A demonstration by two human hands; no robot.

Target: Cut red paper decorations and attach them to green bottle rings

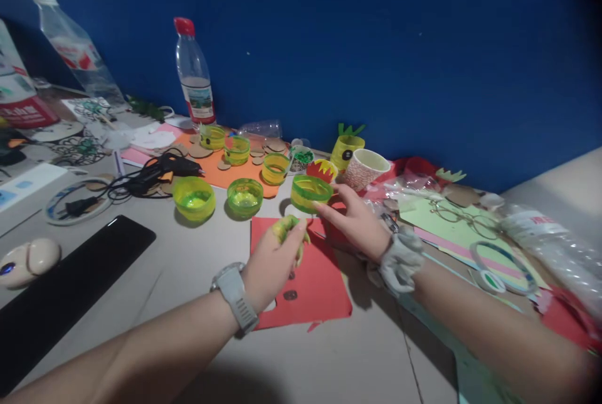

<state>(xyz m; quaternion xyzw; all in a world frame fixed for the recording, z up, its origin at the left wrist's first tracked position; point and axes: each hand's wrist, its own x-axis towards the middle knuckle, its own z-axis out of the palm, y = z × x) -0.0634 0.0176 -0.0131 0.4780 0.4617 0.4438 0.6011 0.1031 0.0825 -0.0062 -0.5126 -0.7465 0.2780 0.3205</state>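
My left hand (pixel 275 260) is closed on a small yellow-green piece (pixel 285 227), partly hidden by the fingers, above a red sheet (pixel 320 285) with dark spots. With its thumb and fingers at the right side of a green-rimmed yellow ring (pixel 310 194), my right hand (pixel 355 219) holds that ring just beyond the sheet. Two yellow-green bowls, one at the left (pixel 194 200) and one nearer the middle (pixel 245 198), stand on the table. Behind the ring are a red and yellow piece (pixel 322 169) and a patterned paper cup (pixel 365 169).
A red-capped bottle (pixel 195 87) stands at the back. Black cables and a glue gun (pixel 162 169) lie left, near a black slab (pixel 79 291). Yellow rings sit on orange paper (pixel 219 172). Glasses (pixel 465 219) and a clear plastic bottle (pixel 555 247) lie right.
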